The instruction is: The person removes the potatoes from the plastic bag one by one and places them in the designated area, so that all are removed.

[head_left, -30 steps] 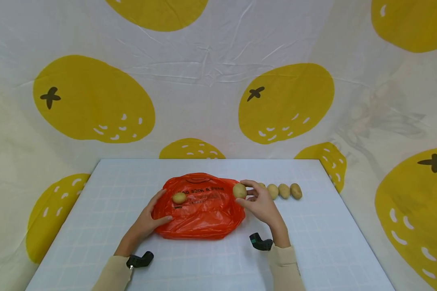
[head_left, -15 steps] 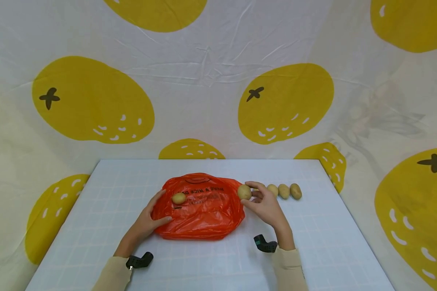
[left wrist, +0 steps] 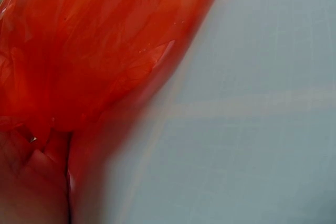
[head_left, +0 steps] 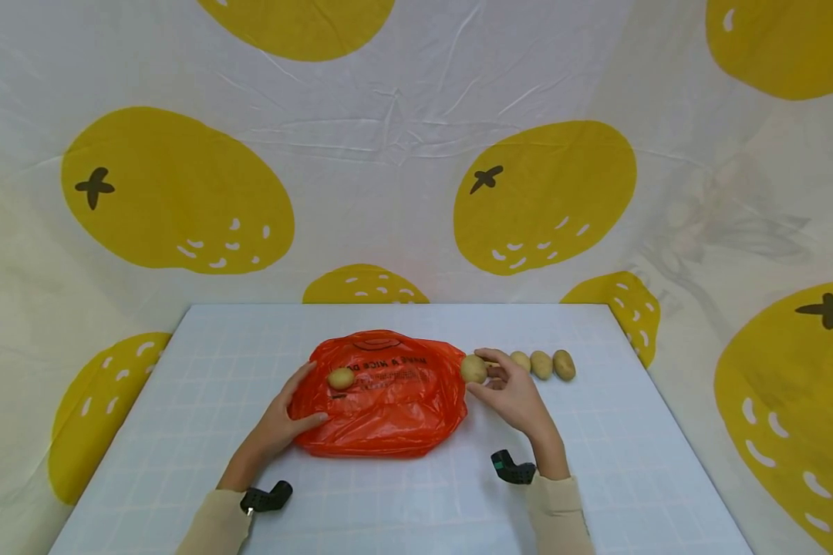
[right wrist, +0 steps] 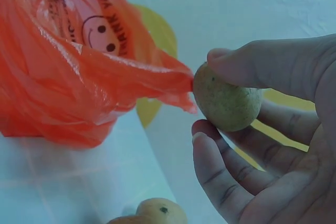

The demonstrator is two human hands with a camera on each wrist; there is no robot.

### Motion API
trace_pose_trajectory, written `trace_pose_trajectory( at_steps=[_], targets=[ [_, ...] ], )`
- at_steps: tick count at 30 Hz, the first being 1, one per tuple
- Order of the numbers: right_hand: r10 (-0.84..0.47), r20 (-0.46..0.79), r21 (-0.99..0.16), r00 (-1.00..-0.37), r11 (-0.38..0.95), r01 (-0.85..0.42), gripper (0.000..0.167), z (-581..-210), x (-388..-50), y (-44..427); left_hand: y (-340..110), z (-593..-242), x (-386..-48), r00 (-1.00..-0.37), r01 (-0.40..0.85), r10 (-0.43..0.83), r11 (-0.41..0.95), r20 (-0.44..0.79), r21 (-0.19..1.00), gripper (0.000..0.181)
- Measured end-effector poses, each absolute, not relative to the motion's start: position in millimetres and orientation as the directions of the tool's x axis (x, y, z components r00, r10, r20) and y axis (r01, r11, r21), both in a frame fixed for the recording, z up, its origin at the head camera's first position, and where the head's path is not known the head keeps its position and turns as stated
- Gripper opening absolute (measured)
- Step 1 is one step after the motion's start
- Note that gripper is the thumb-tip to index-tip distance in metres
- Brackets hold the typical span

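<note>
A red plastic bag (head_left: 396, 416) with dark print lies crumpled on the table. One potato (head_left: 341, 378) shows against its printed part; whether it lies inside cannot be told. My left hand (head_left: 281, 416) holds the bag's left side, thumb over the plastic and fingers along the edge. In the left wrist view, red plastic covers part of the hand (left wrist: 31, 177). My right hand (head_left: 517, 393) pinches another potato (right wrist: 228, 98) between thumb and fingers, at the bag's right edge.
To the right of the bag, several potatoes stand in a row, among them a middle potato (head_left: 541, 365) and an end potato (head_left: 564, 365); my right hand partly covers the row's left end. The white table (head_left: 403, 509) meets a curtain (head_left: 403, 193) printed with yellow fruit.
My right hand has moved a little to the right with its potato, from over the bag's right edge toward the row. The left hand and the bag stay nearly still.
</note>
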State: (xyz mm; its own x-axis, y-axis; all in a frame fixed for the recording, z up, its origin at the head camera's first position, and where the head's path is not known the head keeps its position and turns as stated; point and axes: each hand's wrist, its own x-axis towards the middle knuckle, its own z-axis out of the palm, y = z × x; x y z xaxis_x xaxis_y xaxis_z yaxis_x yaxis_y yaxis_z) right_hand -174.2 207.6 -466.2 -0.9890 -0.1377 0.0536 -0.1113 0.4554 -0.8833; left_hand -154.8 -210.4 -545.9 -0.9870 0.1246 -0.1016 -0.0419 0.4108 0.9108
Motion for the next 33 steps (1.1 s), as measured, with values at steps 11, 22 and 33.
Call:
trace_pose_trajectory(
  at_steps=[11,22,33],
  targets=[
    [-0.14,0.061,-0.886,-0.988,0.449,-0.119,0.058,-472,-173,220,-211,-546,-154,-0.986,-0.058,0.119,0.411,-0.117,0.91,0.099],
    [-0.104,0.044,-0.864,-0.994,0.495,-0.09,0.062,-478,-171,235,-211,-544,-155,-0.987,-0.055,0.118,0.412,-0.113,0.91,0.099],
    [-0.052,-0.005,-0.844,-0.999,0.536,-0.023,0.063,-486,-167,248,-211,-547,-156,-0.986,-0.054,0.123,0.404,-0.113,0.913,0.098]
  ],
)
